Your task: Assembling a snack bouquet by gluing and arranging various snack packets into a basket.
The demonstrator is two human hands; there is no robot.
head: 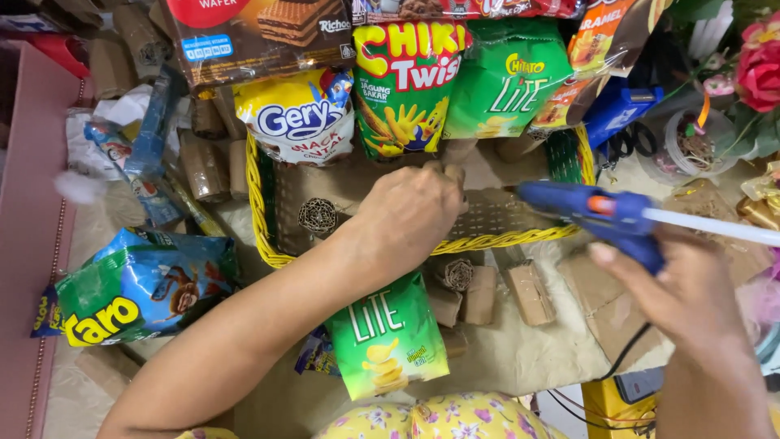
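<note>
My left hand [410, 213] reaches into a yellow and green wicker basket [258, 213] and pinches a small brown cardboard roll [453, 156] near its middle. My right hand [691, 294] grips a blue glue gun [605, 216] with a white glue stick out the back; its nozzle points left toward the basket, close to my left fingers. Several snack bags stand along the basket's far side: a yellow and white one [299, 115], a green and yellow one [406, 85] and a green one [504, 81]. Another corrugated roll [317, 215] lies inside the basket.
A small green chip bag [388, 337] and a blue and green bag [142, 284] lie near me on brown paper. Cardboard rolls [479, 294] sit below the basket. A brown wafer pack [260, 32], scissors [630, 140], pink flowers [760, 73] and a pink box edge [32, 203] surround it.
</note>
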